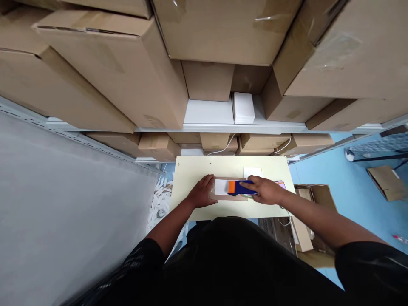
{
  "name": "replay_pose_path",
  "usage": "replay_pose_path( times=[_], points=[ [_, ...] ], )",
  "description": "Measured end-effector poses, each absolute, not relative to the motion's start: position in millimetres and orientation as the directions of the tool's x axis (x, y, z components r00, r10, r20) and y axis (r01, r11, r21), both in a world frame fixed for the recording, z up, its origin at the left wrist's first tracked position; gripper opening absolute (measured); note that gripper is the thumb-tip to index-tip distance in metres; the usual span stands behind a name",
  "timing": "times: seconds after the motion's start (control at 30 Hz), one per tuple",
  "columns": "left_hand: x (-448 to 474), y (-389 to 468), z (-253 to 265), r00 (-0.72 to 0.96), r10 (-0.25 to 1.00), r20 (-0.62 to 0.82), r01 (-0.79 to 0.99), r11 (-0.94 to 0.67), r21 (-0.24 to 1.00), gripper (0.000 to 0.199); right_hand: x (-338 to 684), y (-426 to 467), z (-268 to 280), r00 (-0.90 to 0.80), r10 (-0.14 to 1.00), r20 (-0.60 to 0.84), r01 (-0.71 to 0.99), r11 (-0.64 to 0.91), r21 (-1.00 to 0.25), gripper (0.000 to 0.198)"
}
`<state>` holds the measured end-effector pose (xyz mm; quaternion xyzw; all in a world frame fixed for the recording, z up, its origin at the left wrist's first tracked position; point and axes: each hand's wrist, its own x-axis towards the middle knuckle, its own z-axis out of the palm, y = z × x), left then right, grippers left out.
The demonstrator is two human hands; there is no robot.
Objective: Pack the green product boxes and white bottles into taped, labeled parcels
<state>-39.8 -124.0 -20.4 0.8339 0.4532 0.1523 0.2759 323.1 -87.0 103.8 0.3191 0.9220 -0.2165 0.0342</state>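
Note:
On the small cream table a flat cardboard box [228,197] lies lengthwise, with a white label or sheet [221,187] on its top. My left hand [203,192] grips the box's left end, thumb and fingers on either side of it. My right hand [263,189] is closed around a blue tape dispenser [242,187] with an orange front end, held over the right half of the box. The dispenser and hand hide that part of the box. A white printed card [251,171] lies just behind my right hand.
A phone [281,184] is partly hidden by my right wrist on the cream table [191,165]. Shelves stacked with cardboard boxes [219,29] overhang the far side. An open carton [321,199] stands at right; white paper scraps [161,199] cover the floor at left.

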Motion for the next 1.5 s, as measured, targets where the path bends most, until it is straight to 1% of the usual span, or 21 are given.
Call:
replay_pose_path(
  times=[0.1, 0.2, 0.27, 0.37, 0.47, 0.57, 0.63, 0.7, 0.77, 0.83, 0.9, 0.97, 1.03, 1.07, 1.13, 1.2, 1.23, 1.3, 1.37, 1.43, 1.5],
  points=[
    [-39.9, -124.0, -21.6, 0.538, 0.843, -0.004, 0.679, -0.430, 0.595, 0.121, 405.6, -94.1, 110.7, -0.710, 0.646, -0.279, 0.704, 0.649, -0.290, 0.074],
    [-41.3, -124.0, -25.2, 0.534, 0.846, -0.008, 0.683, -0.425, 0.594, 0.121, 457.9, -109.2, 102.6, -0.647, 0.697, -0.310, 0.761, 0.615, -0.206, 0.073],
    [-42.3, -124.1, -28.4, 0.533, 0.846, -0.011, 0.685, -0.424, 0.592, 0.123, 461.5, -117.0, 86.9, -0.631, 0.701, -0.333, 0.773, 0.603, -0.196, 0.072],
    [-43.1, -124.5, -33.2, 0.534, 0.846, -0.011, 0.688, -0.427, 0.587, 0.126, 432.0, -117.9, 57.4, -0.600, 0.698, -0.392, 0.796, 0.570, -0.203, 0.072],
    [-43.1, -125.2, -36.8, 0.534, 0.846, -0.009, 0.692, -0.431, 0.580, 0.129, 396.6, -109.7, 34.4, -0.533, 0.722, -0.441, 0.844, 0.486, -0.226, 0.070],
    [-43.6, -124.9, -38.5, 0.534, 0.846, -0.002, 0.689, -0.433, 0.582, 0.130, 381.7, -107.0, 19.4, -0.410, 0.755, -0.511, 0.911, 0.309, -0.275, 0.064],
    [-44.9, -124.0, -38.1, 0.533, 0.846, -0.014, 0.689, -0.424, 0.588, 0.131, 383.4, -113.7, 9.5, -0.334, 0.749, -0.572, 0.937, 0.195, -0.291, 0.057],
    [-46.4, -123.5, -36.6, 0.537, 0.843, -0.031, 0.684, -0.414, 0.601, 0.130, 390.8, -127.0, -2.6, -0.266, 0.762, -0.590, 0.944, 0.083, -0.318, 0.052],
    [-46.8, -124.8, -35.1, 0.548, 0.836, -0.025, 0.656, -0.411, 0.633, 0.117, 400.5, -143.6, -17.0, -0.158, 0.824, -0.545, 0.913, -0.088, -0.398, 0.054],
    [-44.0, -128.1, -35.0, 0.527, 0.850, 0.009, 0.614, -0.388, 0.688, 0.093, 408.5, -159.2, -33.1, 0.043, 0.876, -0.480, 0.806, -0.314, -0.501, 0.059],
    [-37.7, -132.0, -36.4, 0.405, 0.914, 0.033, 0.590, -0.289, 0.754, 0.076, 411.2, -170.8, -49.4, 0.224, 0.863, -0.454, 0.681, -0.471, -0.561, 0.059],
    [-30.1, -134.4, -38.0, 0.159, 0.987, -0.024, 0.575, -0.073, 0.815, 0.073, 407.5, -177.3, -63.3, 0.307, 0.830, -0.466, 0.620, -0.546, -0.564, 0.057],
    [-24.7, -133.6, -37.0, -0.061, 0.978, -0.199, 0.521, 0.201, 0.829, 0.072, 399.7, -179.1, -71.8, 0.304, 0.819, -0.486, 0.655, -0.550, -0.518, 0.053],
    [-23.6, -131.9, -35.0, -0.102, 0.948, -0.302, 0.490, 0.312, 0.814, 0.070, 395.3, -178.6, -73.1, 0.297, 0.822, -0.485, 0.703, -0.532, -0.472, 0.051],
    [-24.7, -127.0, -28.6, -0.063, 0.887, -0.457, 0.462, 0.432, 0.775, 0.060, 385.7, -175.6, -69.3, 0.294, 0.853, -0.431, 0.812, -0.460, -0.358, 0.049],
    [-28.1, -122.1, -20.7, 0.020, 0.866, -0.500, 0.475, 0.432, 0.766, 0.050, 372.7, -170.6, -57.7, 0.261, 0.911, -0.319, 0.884, -0.359, -0.301, 0.051],
    [-29.9, -120.7, -17.1, 0.045, 0.867, -0.496, 0.486, 0.415, 0.769, 0.046, 363.7, -167.5, -50.0, 0.223, 0.936, -0.273, 0.893, -0.309, -0.329, 0.051],
    [-32.2, -121.5, -12.3, 0.058, 0.880, -0.472, 0.506, 0.382, 0.773, 0.041, 339.8, -160.4, -33.5, 0.108, 0.963, -0.245, 0.849, -0.218, -0.481, 0.047],
    [-32.8, -128.4, -11.5, 0.054, 0.903, -0.425, 0.510, 0.341, 0.790, 0.041, 311.2, -153.9, -19.2, 0.007, 0.941, -0.340, 0.744, -0.232, -0.627, 0.045],
    [-32.6, -140.9, -14.9, 0.034, 0.930, -0.367, 0.484, 0.306, 0.820, 0.044, 285.9, -151.2, -10.3, 0.036, 0.934, -0.356, 0.707, -0.275, -0.651, 0.043],
    [-32.6, -156.8, -21.9, 0.015, 0.946, -0.325, 0.424, 0.288, 0.859, 0.049, 270.6, -154.8, -8.4, 0.055, 0.949, -0.311, 0.682, -0.263, -0.682, 0.041]
  ],
)
